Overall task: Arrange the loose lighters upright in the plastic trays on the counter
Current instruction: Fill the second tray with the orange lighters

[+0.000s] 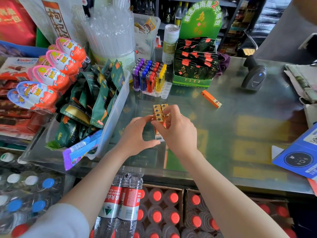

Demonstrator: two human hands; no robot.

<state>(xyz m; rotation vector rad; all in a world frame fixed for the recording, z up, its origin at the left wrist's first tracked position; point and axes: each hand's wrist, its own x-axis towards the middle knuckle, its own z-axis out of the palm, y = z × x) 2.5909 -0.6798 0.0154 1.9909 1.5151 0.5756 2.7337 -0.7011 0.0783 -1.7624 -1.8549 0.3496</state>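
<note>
— Glass-topped, that counter of yours? What's on it?

— Yes, greenish glass with printed packs showing underneath. Along the back stands a clear tray of upright coloured lighters: purple, blue, red and yellow, with some sockets at its right and front edges bare. Just right of it is a green box of dark sachets, and further right a grey scanner.

— And where are your hands?

— Both near the middle of the counter, around a small block of gold-topped lighters standing upright in a low tray. I see only a pale corner of that tray, below my right hand.

— What is the left hand doing?

— My left hand has its fingers curved, the tips touching the left side of the block, the thumb stretched toward the tray's near corner. I cannot tell whether it truly grips.

— The right?

— My right hand is curled over the block's right side, fingers pinching one of the gold-topped lighters in the near rows.

— Any still loose?

— One orange lighter lies flat on the glass, well apart to the right, between the block and the scanner.

— What else is around?

— A plastic bin of green packets on the left, chocolate eggs beyond it, and red-capped bottles below the counter's near edge.
</note>
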